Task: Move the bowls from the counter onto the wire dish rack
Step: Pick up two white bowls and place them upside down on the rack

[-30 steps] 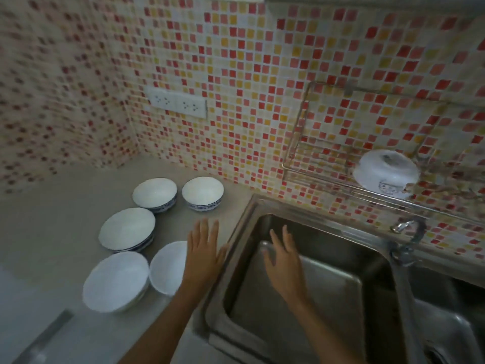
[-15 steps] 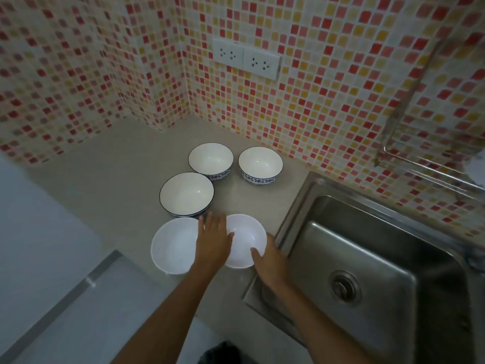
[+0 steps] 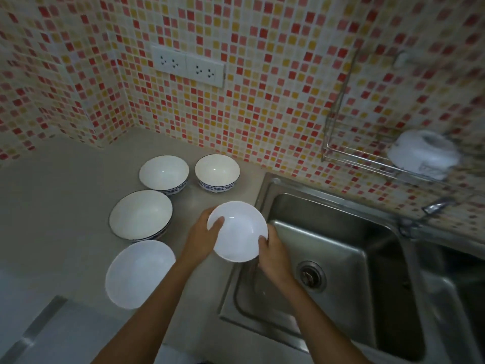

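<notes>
Both hands grip one white bowl (image 3: pixel 238 232) at the sink's (image 3: pixel 341 258) left edge.
Left hand (image 3: pixel 202 236) and right hand (image 3: pixel 273 254) clasp its rim; four bowls sit on the table (image 3: pixel 65 200), one inverted in the far-right wire rack (image 3: pixel 367 161).

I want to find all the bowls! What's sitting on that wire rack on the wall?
One white bowl sits upside down on the wire rack, near its right side. The rack's left part looks bare. Its far right end runs out of the picture, so anything there can't be seen.

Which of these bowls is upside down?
The white bowl on the wire dish rack, right of the sink; the rest are rim-up.
</notes>
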{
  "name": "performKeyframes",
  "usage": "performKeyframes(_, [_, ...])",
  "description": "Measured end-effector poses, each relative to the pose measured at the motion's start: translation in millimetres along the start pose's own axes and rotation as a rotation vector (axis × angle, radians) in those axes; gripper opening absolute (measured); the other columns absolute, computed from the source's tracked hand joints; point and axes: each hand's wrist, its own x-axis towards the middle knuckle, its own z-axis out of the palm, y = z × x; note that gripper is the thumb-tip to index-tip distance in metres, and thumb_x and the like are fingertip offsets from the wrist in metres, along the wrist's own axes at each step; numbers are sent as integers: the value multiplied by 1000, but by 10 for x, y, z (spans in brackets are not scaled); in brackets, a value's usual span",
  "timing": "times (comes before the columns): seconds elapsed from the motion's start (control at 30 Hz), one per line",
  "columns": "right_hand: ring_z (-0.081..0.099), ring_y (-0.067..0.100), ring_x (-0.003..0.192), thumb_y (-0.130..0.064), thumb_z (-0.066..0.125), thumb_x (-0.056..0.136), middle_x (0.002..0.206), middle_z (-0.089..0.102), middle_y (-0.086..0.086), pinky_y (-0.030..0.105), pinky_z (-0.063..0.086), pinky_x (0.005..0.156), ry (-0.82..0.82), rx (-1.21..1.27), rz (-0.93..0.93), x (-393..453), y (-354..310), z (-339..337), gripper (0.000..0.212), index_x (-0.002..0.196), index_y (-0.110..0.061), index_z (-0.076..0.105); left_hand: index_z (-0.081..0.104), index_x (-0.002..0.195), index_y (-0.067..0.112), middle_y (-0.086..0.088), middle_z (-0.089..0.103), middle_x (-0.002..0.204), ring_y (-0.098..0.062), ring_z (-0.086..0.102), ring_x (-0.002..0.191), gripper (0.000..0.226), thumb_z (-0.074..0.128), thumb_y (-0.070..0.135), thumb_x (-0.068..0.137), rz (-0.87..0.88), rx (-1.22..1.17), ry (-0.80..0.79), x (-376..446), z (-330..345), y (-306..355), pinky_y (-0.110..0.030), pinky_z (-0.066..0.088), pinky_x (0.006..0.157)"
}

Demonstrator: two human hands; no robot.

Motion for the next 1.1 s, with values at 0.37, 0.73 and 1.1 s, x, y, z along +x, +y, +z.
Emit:
performKeyframes(0.37, [64, 18, 93, -23, 50, 95, 107, 64, -6, 41, 61, 72, 280, 152, -21, 42, -146, -1167, 27, 121, -25, 56, 51, 108, 29, 1, 61, 103, -16, 61, 87, 36, 39, 58, 90, -178, -433, -302, 136, 691, 1096, -33, 54, 72])
performKeyframes(0.73, [61, 4, 82, -35, 56, 94, 87, 68, -8, 8, 47, 64, 593, 160, -236, 28, -373, -2283, 23, 99, -18, 70, 55, 101, 30, -3, 55, 123, -20, 55, 107, 41, 31, 62, 90, -58, -441, -253, 215, 1238, 1929, -43, 46, 97])
performKeyframes(1.1, [57, 22, 121, -54, 18, 98, 126, 65, 7, 40, 40, 110, 756, -269, -390, 823, -27, -3133, 66, 123, -13, 63, 37, 131, 33, 0, 48, 129, -23, 52, 112, 50, 21, 61, 92, 434, -228, -126, 485, 1635, 3127, -42, 51, 89])
